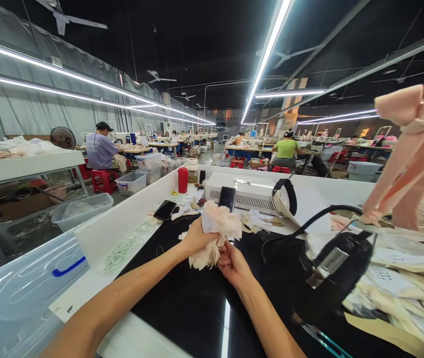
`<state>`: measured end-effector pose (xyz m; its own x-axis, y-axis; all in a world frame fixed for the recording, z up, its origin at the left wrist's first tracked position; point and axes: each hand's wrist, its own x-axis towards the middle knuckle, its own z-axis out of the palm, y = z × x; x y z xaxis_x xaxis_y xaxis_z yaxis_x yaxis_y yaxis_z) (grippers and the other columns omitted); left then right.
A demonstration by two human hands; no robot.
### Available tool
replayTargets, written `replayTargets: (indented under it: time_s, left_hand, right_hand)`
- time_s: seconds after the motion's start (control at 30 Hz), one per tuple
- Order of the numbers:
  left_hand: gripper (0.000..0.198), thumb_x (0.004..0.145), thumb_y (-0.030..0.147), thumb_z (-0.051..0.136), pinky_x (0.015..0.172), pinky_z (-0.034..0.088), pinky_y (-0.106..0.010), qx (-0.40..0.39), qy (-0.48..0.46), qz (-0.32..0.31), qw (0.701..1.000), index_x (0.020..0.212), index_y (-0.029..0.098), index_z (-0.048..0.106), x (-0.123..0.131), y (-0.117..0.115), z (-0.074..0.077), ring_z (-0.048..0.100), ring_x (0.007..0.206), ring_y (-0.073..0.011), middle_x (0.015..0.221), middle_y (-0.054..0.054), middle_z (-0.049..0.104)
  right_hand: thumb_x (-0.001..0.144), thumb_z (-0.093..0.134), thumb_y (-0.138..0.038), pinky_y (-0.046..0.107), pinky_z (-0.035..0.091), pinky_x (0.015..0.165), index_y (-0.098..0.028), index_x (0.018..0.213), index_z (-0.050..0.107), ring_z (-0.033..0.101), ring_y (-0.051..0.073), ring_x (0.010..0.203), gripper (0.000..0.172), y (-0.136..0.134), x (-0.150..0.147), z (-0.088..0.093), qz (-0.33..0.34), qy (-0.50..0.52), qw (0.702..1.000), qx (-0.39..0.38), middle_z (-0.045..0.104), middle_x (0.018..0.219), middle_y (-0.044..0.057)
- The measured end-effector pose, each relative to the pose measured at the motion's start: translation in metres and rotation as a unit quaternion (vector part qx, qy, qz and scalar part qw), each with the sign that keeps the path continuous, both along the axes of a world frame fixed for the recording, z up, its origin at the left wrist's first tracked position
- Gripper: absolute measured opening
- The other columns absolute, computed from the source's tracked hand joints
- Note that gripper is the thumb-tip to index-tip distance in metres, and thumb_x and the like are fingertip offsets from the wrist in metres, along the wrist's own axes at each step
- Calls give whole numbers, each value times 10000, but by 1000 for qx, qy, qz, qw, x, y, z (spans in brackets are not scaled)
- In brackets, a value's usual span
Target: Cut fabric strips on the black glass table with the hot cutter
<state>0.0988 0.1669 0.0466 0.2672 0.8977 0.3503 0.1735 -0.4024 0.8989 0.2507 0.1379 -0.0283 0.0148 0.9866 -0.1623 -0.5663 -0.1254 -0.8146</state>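
Both my hands hold a bundle of pale pink fabric pieces (217,231) over a black mat (182,293) on the white worktable (122,219). My left hand (195,237) grips the bundle's left side with fingers wrapped round it. At the bundle's lower end, my right hand (232,263) pinches it from below. The bundle fans out upward above my fingers.
A black iron (331,273) with its cord sits to the right, beside stacks of cream pieces (409,278). A pink bow (413,139) hangs at upper right. Behind are a white machine (245,191), two phones, a red bottle (182,180). Other workers sit at far tables.
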Motion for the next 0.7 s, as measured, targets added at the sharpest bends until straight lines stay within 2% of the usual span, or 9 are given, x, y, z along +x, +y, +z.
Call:
replayTargets:
  time_s: [0.07,0.17,0.23,0.3,0.37,0.43,0.57,0.7]
  left_hand:
    - [307,743,189,780,892,564,-344,-40,-71,17,997,1044,164,725,-2,3,0,740,973,-253,1072,-87,794]
    - [268,754,224,820,802,567,-325,-100,-157,22,982,994,150,726,-9,5,0,726,836,-218,952,-65,780]
    - [273,798,244,840,773,575,-318,-140,-199,18,970,1018,137,719,-13,6,-1,710,786,-192,922,-49,760]
    - [250,915,292,803,776,599,-323,-179,-228,13,957,1082,134,705,-15,7,-3,706,803,-174,964,-44,741]
    - [243,1021,348,728,776,621,-334,-215,-243,10,946,1140,140,690,-15,8,-7,707,842,-168,1029,-47,725]
    - [261,1060,379,691,766,631,-335,-245,-249,6,937,1173,145,684,-14,8,-10,707,863,-169,1070,-51,715]
    - [261,1059,379,696,753,630,-325,-258,-254,-1,932,1168,142,687,-13,6,-12,706,852,-164,1065,-50,715]
    - [165,975,275,767,711,584,-285,-221,-260,11,940,1014,133,693,-12,-1,-6,670,744,-142,891,-16,703]
  right_hand:
    - [1039,699,-391,408,653,853,-175,1298,671,732,219,1016,338,-6,-3,5,37,9,999,-11,715,1249,89]
    - [1046,697,-361,281,617,666,-158,1190,685,697,140,790,250,-13,-6,16,75,23,997,-12,721,1055,39]
    - [1050,694,-336,199,528,532,-150,1123,680,613,84,636,200,-17,-7,23,88,28,996,-3,691,935,-2]
    - [1057,687,-319,152,423,439,-147,1083,670,512,45,531,175,-20,-9,28,92,28,995,4,655,857,-32]
    - [1062,680,-311,135,349,393,-146,1064,662,435,24,474,166,-22,-11,31,90,20,996,9,630,812,-50]
    - [1062,680,-308,131,311,372,-144,1038,658,388,14,442,167,-24,-15,32,82,3,997,15,614,775,-64]
    - [1055,693,-317,133,282,354,-142,933,643,329,5,404,219,-24,-22,31,51,-44,997,30,585,706,-86]
    - [1056,693,-331,136,243,342,-145,878,628,293,4,386,266,-23,-21,33,5,-78,996,40,544,654,-103]
